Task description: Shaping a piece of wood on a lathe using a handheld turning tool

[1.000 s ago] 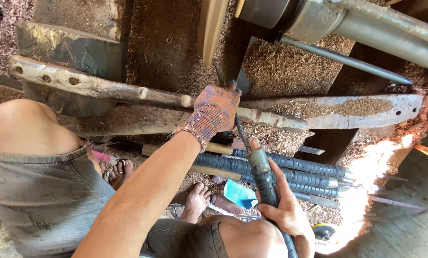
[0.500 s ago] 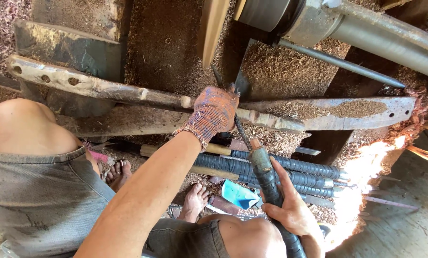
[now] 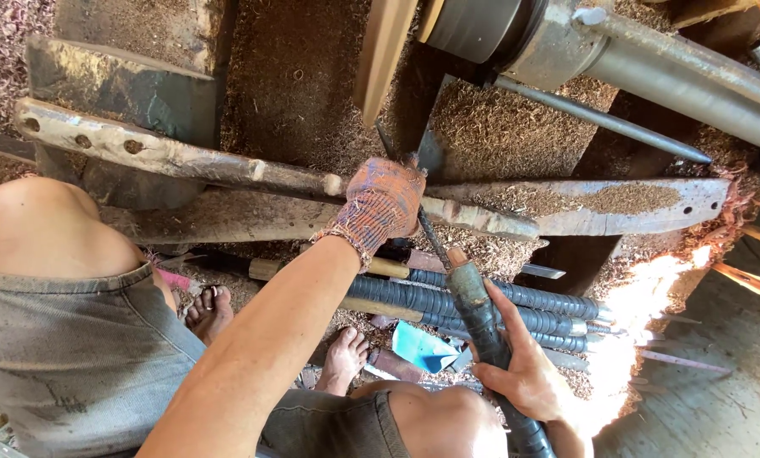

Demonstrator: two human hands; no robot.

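My left hand [image 3: 382, 202], in a worn knitted glove, presses down on the metal shaft of a long turning chisel [image 3: 473, 305] where it crosses the rusty tool rest bar [image 3: 185, 157]. My bare right hand [image 3: 524, 377] grips the chisel's dark wrapped handle lower down, near my right knee. The chisel tip points up toward a wooden piece [image 3: 384, 51] mounted on the lathe; the tip itself is hidden behind the glove.
Sawdust and shavings [image 3: 507, 131] cover the lathe bed. A grey metal lathe spindle [image 3: 651, 59] runs across the top right. Several more dark-handled chisels [image 3: 515, 309] lie beneath the rest. My bare feet [image 3: 210, 309] rest below, beside a blue scrap [image 3: 422, 348].
The view has shifted slightly; both hands hold the same grip, with the chisel staying on the rest bar.
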